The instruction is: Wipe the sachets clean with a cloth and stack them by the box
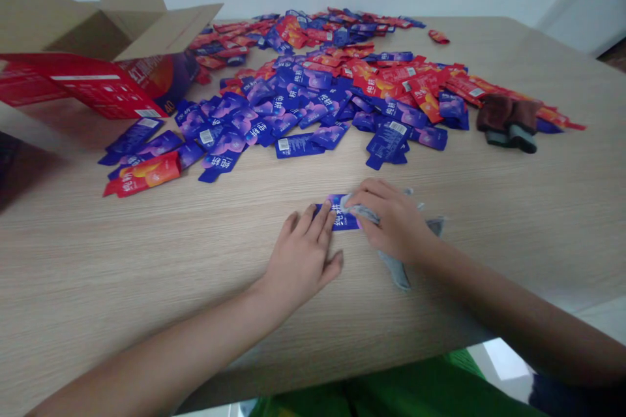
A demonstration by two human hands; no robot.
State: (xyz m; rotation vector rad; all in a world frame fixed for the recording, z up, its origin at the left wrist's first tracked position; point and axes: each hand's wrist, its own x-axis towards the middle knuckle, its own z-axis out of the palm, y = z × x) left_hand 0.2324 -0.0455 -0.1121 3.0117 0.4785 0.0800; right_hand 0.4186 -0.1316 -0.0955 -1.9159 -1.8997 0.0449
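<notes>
A blue sachet (341, 216) lies flat on the wooden table (147, 260) near its front edge. My left hand (303, 257) rests flat, fingers stretched out, with its fingertips pressing the sachet's left end. My right hand (391, 221) is closed around a crumpled grey cloth (398, 267) and presses it onto the sachet's right part. The cloth trails out from under the hand toward the right and the front.
A wide heap of blue and red sachets (342, 84) covers the table's far half. An open cardboard box (107, 32) with a red carton (98, 84) stands at the far left. A dark brown folded cloth (508, 120) lies at the right of the heap.
</notes>
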